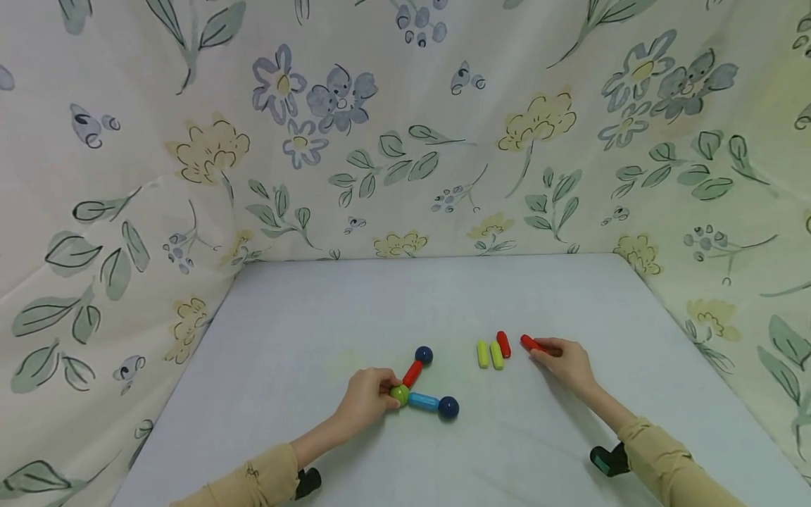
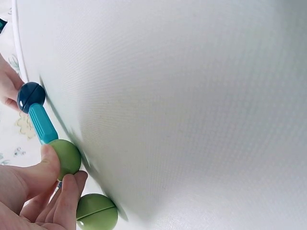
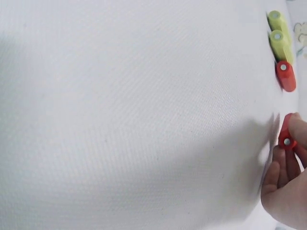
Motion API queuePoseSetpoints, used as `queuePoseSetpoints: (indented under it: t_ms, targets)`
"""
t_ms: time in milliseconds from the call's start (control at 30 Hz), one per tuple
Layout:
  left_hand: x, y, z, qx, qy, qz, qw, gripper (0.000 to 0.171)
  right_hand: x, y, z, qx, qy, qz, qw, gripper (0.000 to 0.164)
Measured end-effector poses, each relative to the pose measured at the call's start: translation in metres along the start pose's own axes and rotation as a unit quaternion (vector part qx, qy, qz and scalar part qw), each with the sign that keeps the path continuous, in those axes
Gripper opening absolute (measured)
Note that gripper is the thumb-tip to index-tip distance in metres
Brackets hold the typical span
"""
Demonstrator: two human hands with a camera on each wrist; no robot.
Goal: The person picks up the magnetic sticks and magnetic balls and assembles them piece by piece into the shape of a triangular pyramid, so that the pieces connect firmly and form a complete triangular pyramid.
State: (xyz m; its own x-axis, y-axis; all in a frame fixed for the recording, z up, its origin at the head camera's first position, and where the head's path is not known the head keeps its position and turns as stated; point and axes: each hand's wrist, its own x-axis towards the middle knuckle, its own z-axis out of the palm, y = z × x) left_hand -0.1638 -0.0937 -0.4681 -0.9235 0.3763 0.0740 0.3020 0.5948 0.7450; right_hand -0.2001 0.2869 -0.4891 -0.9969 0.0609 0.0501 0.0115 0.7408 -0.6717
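My left hand (image 1: pixel 369 398) pinches a green ball (image 1: pixel 399 395) between thumb and fingers. From this ball a red stick (image 1: pixel 412 374) leads to one dark blue ball (image 1: pixel 424 355), and a light blue stick (image 1: pixel 423 401) leads to another dark blue ball (image 1: pixel 448 408). A second green ball (image 2: pixel 97 212) shows beside the left fingers in the left wrist view; the hand hides it in the head view. My right hand (image 1: pixel 566 364) pinches a red magnetic stick (image 3: pixel 286 129), which has a metal disc at its end.
Two yellow-green sticks (image 1: pixel 483 354) and another red stick (image 1: pixel 503 344) lie side by side to the left of the right hand. Everything stands on a white table (image 1: pixel 304 310), with a flowered cloth (image 1: pixel 393 211) hanging behind and at the sides.
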Motion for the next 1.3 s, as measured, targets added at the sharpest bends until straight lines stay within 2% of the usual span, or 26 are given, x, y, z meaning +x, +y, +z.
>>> queuePoseSetpoints:
  t_ms: [267, 500, 733, 1300]
  targets:
    - [0.0, -0.001, 0.0, -0.004, 0.0, 0.003, 1.0, 0.022, 0.002, -0.007, -0.005, 0.041, -0.008, 0.051, 0.998, 0.041]
    - [0.0, -0.001, 0.0, -0.004, -0.001, 0.003, 1.0, 0.022, 0.004, -0.015, -0.005, 0.055, 0.0, 0.035, 0.998, 0.042]
    - [0.001, 0.0, -0.001, 0.004, 0.002, 0.007, 1.0, 0.022, 0.002, -0.029, 0.001, 0.086, -0.013, 0.03, 0.996, 0.043]
    - [0.0, 0.0, -0.001, 0.0, -0.004, 0.001, 1.0, 0.023, -0.005, -0.069, 0.037, 0.129, -0.048, 0.022, 0.99, 0.033]
